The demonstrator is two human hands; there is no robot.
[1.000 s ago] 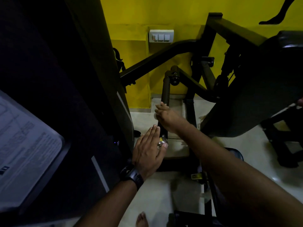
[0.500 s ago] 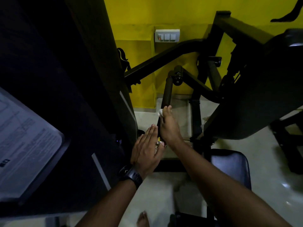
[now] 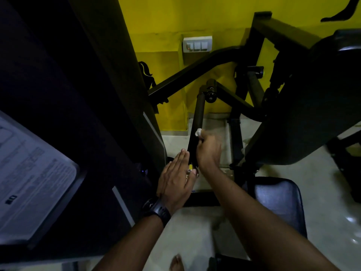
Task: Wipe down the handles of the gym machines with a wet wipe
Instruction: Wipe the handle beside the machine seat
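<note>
The right hand (image 3: pixel 208 151), slightly blurred, curls round a crumpled white wet wipe (image 3: pixel 198 132) held against the long black padded cylindrical handle (image 3: pixel 198 112). The left hand (image 3: pixel 175 177), fingers straight and together, lies flat at the handle's near end. The handle runs away from both hands toward the yellow wall (image 3: pixel 166 26). The right hand is nearer the far stretch, so the stroke probably goes outward.

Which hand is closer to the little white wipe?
Right. The right hand holds the wipe at its fingertips, on the black handle. The left hand lies flat lower down, by the handle's bottom end, apart from the wipe.
</note>
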